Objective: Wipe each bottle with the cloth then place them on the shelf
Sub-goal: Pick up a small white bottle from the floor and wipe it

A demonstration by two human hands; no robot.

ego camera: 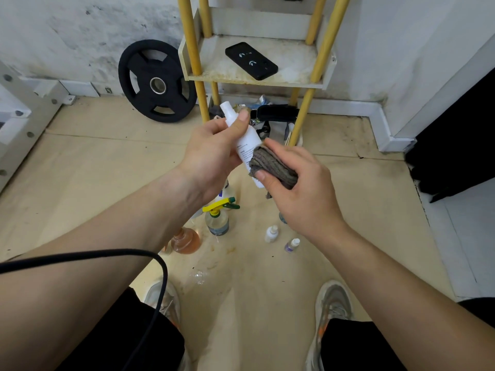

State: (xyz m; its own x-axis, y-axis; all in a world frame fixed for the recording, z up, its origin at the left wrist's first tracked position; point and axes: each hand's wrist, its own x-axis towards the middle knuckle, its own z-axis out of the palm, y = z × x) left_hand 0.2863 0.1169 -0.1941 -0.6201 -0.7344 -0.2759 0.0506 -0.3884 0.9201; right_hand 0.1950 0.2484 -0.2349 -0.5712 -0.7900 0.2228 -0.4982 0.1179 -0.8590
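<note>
Right then, your left hand (214,153) was closed around the upper part of a white spray bottle (247,141), thumb pressed near its neck, holding it tilted in the air. Your right hand (297,183) was clamped on a folded grey cloth (273,164), pressing it against the lower body of that bottle. Below your hands, five more bottles showed clearly on the floor: a yellow-trigger sprayer (218,218), an orange-filled bottle (186,241), another partly hidden behind your left wrist, and two small dropper bottles (272,233) under your right wrist. Beyond your hands stood the yellow-legged shelf (257,79), holding one black phone (251,61); left of it one weight plate (158,81) leaned on the stained wall. Tan sheeting (107,167) covered the floor.
</note>
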